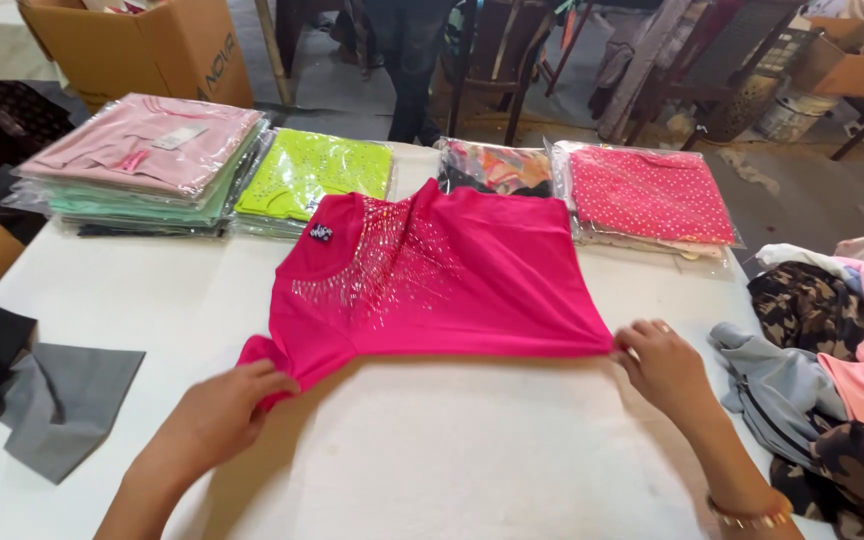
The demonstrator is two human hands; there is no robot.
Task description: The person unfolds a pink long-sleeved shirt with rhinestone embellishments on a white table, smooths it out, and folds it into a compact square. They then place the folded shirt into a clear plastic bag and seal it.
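Now left hand (224, 410) and right hand (658, 358) pinch the pink shirt's (452, 280) folded edge.

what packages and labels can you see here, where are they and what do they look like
Neck label: small dark patch inside the pink shirt's collar.
Bagged stack: far left, clear bags, pink and mint garments.
Lime bag: beside it, flat.
Multicoloured bag: behind the shirt.
Dotted pink bag: far right.
Cardboard box: brown, top left.
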